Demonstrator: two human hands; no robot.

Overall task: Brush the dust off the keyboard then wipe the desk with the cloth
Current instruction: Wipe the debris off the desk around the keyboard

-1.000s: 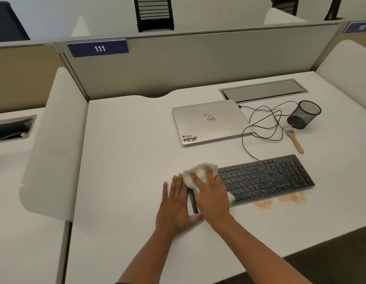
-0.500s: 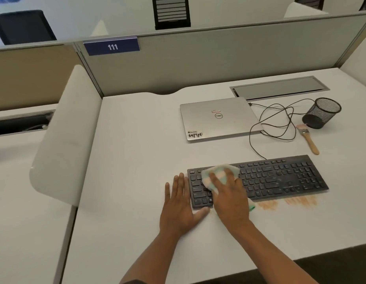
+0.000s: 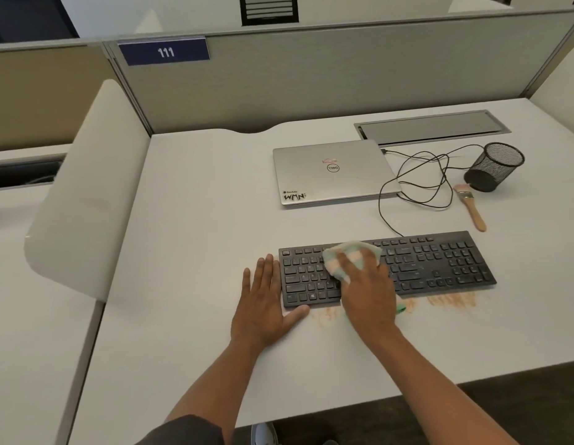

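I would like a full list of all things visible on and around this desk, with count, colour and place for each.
keyboard: one, black, front of desk
cloth: one, pale green and cream, on the keyboard under the right hand
orange dust: patches, on the desk along the keyboard's near edge
laptop: one, silver, closed, behind the keyboard
cable: one, black, looped right of the laptop
brush: one, wooden handle, beside the pen cup
pen cup: one, black mesh, far right
desk: one, white
left hand: flat on the desk, at the keyboard's left end
right hand: presses the cloth

Both bare forearms reach forward from the near edge — the left hand (image 3: 263, 303) lies flat, palm down, fingers straight and thumb spread to the right, while the right hand (image 3: 367, 292) presses down, its fingers extended forward.
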